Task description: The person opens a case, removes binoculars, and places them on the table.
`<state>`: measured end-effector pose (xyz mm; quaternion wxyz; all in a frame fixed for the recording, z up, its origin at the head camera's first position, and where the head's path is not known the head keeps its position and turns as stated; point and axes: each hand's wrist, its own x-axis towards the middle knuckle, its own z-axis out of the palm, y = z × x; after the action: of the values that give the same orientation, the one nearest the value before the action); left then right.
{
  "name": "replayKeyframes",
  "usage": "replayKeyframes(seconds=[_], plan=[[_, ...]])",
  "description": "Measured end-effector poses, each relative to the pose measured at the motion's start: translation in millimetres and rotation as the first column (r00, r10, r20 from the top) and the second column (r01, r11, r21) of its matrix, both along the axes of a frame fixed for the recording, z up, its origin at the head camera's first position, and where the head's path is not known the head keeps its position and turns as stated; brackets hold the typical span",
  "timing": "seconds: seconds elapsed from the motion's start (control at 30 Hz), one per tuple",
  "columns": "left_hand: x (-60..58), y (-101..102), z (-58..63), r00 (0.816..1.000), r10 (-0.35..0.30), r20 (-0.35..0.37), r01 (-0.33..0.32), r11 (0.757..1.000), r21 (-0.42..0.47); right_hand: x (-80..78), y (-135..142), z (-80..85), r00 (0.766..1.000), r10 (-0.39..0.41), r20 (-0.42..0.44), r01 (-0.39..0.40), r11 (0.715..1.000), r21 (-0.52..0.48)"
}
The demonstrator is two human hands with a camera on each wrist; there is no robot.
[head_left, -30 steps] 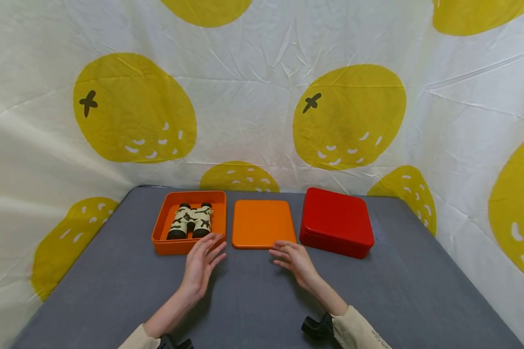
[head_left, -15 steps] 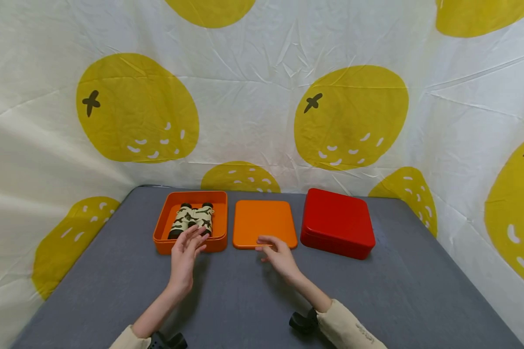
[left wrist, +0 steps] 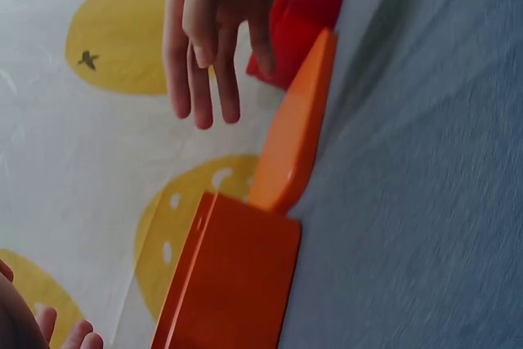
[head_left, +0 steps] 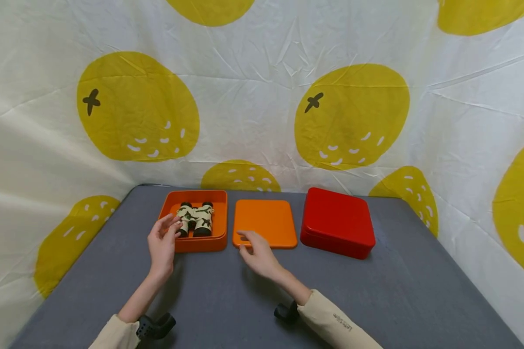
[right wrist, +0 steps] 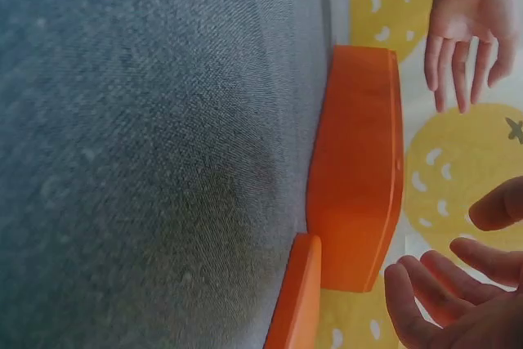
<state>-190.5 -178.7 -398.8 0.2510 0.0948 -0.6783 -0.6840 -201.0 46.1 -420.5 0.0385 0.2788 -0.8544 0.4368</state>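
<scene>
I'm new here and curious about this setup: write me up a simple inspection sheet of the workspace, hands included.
Surface: grey table, with a plain top.
Job's things: orange box, open at the top; camouflage-patterned binoculars lying inside it; orange lid lying flat to the box's right.
Clutter: nothing plainly so; a closed red box sits right of the lid.
Hands: left hand by the orange box's near left corner, right hand above the lid's near left corner; both relaxed, holding nothing.
Cables: nothing seen.
Surroundings: white cloth with large yellow fruit-like prints, behind and at both sides.
</scene>
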Motion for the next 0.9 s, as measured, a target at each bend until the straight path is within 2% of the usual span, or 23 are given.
replayKeyframes(seconds=[0.17, 0.27, 0.5, 0.63, 0.77, 0.9], plan=[[-5.5, -8, -0.4, 0.998, 0.041, -0.055, -0.043, 0.998, -0.047, -2.4, -10, 0.4, 0.996, 0.009, -0.089, -0.001, 0.995, 0.099], [-8.9, -12, -1.4, 0.996, 0.056, -0.075, -0.061, 0.996, -0.062, -2.5, -16, 1.5, 0.993, 0.032, -0.11, -0.017, 0.991, 0.134], [-17.9, -21, -3.0, 0.996, 0.071, -0.055, -0.077, 0.989, -0.123, -5.8, -26, 1.5, 0.976, 0.081, -0.204, -0.026, 0.966, 0.258], [-24.0, -25, -4.4, 0.996, 0.081, -0.048, -0.088, 0.982, -0.165, -8.6, -30, -2.5, 0.972, 0.084, -0.217, -0.002, 0.935, 0.354], [-27.4, -28, -5.0, 0.995, 0.08, -0.051, -0.088, 0.98, -0.18, -11.4, -34, -9.7, 0.97, 0.087, -0.227, 0.027, 0.89, 0.455], [-30.7, -29, -6.6, 0.997, 0.076, -0.03, -0.081, 0.965, -0.25, -12.1, -35, -12.9, 0.962, 0.102, -0.252, 0.045, 0.853, 0.52]])
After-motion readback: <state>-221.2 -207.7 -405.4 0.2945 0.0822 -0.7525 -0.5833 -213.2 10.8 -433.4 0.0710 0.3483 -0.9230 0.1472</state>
